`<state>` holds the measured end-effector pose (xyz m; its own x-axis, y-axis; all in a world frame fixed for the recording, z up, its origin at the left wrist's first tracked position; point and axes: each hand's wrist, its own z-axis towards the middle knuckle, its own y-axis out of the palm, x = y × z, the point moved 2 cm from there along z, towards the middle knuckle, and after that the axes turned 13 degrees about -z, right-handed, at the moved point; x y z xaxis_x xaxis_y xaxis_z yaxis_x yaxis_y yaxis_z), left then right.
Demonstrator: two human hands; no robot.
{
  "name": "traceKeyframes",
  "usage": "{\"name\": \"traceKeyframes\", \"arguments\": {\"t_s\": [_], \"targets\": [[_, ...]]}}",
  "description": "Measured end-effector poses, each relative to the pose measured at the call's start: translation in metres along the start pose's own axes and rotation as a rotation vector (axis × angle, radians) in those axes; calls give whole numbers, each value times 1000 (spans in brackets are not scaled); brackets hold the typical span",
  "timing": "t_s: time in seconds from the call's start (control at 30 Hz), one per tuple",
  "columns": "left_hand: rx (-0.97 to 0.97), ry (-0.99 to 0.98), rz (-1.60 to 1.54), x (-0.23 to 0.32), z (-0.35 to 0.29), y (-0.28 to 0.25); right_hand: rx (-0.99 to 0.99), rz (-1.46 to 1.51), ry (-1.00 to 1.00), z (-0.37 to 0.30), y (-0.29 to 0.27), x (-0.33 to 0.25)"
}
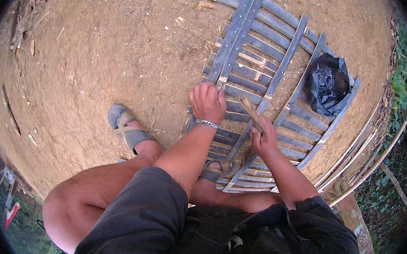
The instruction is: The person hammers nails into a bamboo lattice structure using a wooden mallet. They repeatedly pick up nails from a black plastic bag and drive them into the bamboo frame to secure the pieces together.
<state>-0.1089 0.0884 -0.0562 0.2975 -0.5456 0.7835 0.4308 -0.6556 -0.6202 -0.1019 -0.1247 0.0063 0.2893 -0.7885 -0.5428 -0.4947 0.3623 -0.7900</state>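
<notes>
A frame of dark bamboo-like slats (281, 69) lies on the ground before me, with crosspieces over several parallel strips. My left hand (207, 102), a chain bracelet at its wrist, rests at the near end of a doubled dark crosspiece (238, 32). Its fingers are closed in a pinch there; what lies between the fingertips is too small to make out. Just to the right, my right hand (265, 138) grips a short light-brown wooden stick (250, 108). The stick tilts up and leftward above the slats, and part of it is hidden in my fist.
An open black plastic bag (324, 94) of small shiny metal pieces sits on the frame's right side. My sandalled left foot (128, 126) stands on bare soil; the other sandal (219, 168) is by the slats. Long poles (371, 165) and green plants (405, 80) line the right edge.
</notes>
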Motion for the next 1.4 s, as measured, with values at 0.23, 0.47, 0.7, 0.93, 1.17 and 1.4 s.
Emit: {"name": "traceKeyframes", "arguments": {"t_s": [0.23, 0.47, 0.7, 0.93, 1.17, 1.4], "targets": [[-13, 8, 12, 1, 5, -1, -66, -67, 190, 7, -11, -16], [-34, -5, 30, 1, 1, -2, -198, -52, 250, 9, 0, -15], [-19, -6, 8, 2, 1, -1, -167, -13, 163, 6, 1, -16], [-49, -37, 22, 3, 1, -3, -23, 76, 71, -7, 1, -7], [-8, -24, 31, -3, 0, 1, -61, -12, 220, 5, -4, -15], [29, -37, -152, 6, 0, -13, -91, 58, 373, 5, -6, -21]]}}
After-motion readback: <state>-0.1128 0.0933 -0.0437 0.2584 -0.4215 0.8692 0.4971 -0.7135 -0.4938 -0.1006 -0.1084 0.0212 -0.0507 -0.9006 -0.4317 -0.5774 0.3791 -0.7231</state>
